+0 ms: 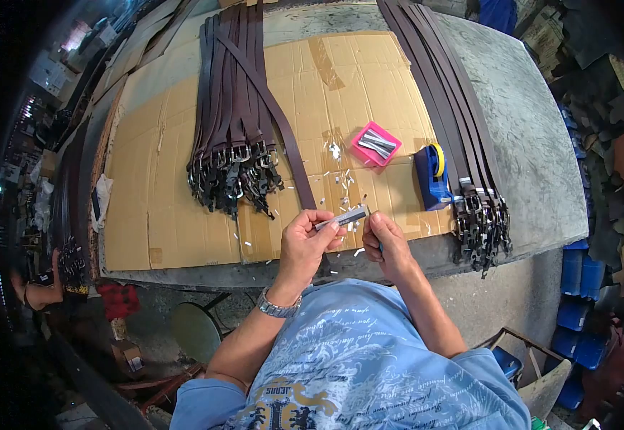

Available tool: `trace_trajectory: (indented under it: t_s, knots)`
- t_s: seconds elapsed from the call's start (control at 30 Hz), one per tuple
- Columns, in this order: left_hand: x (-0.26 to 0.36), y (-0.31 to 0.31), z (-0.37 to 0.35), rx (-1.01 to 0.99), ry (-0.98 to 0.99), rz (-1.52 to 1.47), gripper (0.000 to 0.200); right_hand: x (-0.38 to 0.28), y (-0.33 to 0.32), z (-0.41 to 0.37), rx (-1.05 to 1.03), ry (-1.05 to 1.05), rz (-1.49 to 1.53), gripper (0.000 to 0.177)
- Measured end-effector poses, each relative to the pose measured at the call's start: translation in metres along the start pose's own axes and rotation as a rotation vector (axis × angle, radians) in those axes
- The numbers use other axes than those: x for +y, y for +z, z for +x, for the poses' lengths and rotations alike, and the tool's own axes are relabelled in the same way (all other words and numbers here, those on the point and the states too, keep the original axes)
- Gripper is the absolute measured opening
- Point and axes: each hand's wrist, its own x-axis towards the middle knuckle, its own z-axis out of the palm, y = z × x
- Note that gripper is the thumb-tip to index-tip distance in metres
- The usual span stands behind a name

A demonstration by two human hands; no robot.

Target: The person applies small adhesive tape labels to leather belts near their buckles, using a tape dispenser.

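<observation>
My left hand pinches a narrow grey-and-white label strip between thumb and fingers. Close by on the right, my right hand is closed, its thumb and forefinger at the strip's far end. A bit of blue shows inside that fist, but the object is mostly hidden. One brown belt lies diagonally off the left bundle, its end beside my left fingers. Beyond my hands, a pink tray holds several similar label strips. A blue tape dispenser with a yellow roll stands to its right.
A bundle of brown belts with metal buckles lies at left on the cardboard. Another belt bundle lies at right. Small white scraps are scattered between. A person's arm shows at far left; blue bins stand at right.
</observation>
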Motion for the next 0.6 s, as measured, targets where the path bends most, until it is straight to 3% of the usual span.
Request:
trace_trajectory:
  t_s: [0.17, 0.23, 0.27, 0.3, 0.37, 0.43, 0.5, 0.53, 0.6]
  knots:
    - [-0.003, -0.001, 0.001, -0.002, -0.02, -0.005, 0.018, 0.027, -0.056, 0.037, 0.215, -0.101, -0.436, 0.036]
    - [-0.007, -0.003, 0.002, -0.006, -0.028, 0.0, 0.018, 0.024, -0.065, 0.047, 0.423, -0.313, -1.091, 0.036]
    - [-0.009, -0.004, 0.004, -0.001, -0.034, -0.004, 0.018, 0.021, -0.072, 0.049, 0.427, -0.071, -1.145, 0.039]
    - [-0.012, -0.006, 0.005, 0.005, -0.038, -0.008, 0.018, 0.021, -0.073, 0.05, 0.42, -0.073, -1.145, 0.039]
    - [-0.02, -0.012, 0.009, 0.018, -0.049, 0.039, 0.018, 0.025, -0.073, 0.051, 0.569, -0.791, -1.582, 0.047]
    - [-0.034, -0.02, 0.013, 0.034, -0.063, 0.086, 0.018, 0.012, -0.048, 0.038, 0.499, -0.703, -1.556, 0.051]
    - [-0.048, -0.024, 0.014, -0.012, -0.053, 0.089, 0.017, 0.001, -0.017, 0.024, 0.191, -0.45, -1.094, 0.044]
    - [-0.053, -0.024, 0.014, -0.027, -0.05, 0.117, 0.015, -0.003, -0.009, 0.019, 0.071, -0.316, -1.017, 0.033]
    - [-0.057, -0.025, 0.014, -0.013, -0.05, 0.142, 0.019, 0.007, -0.012, 0.02, 0.085, -0.307, -0.986, 0.028]
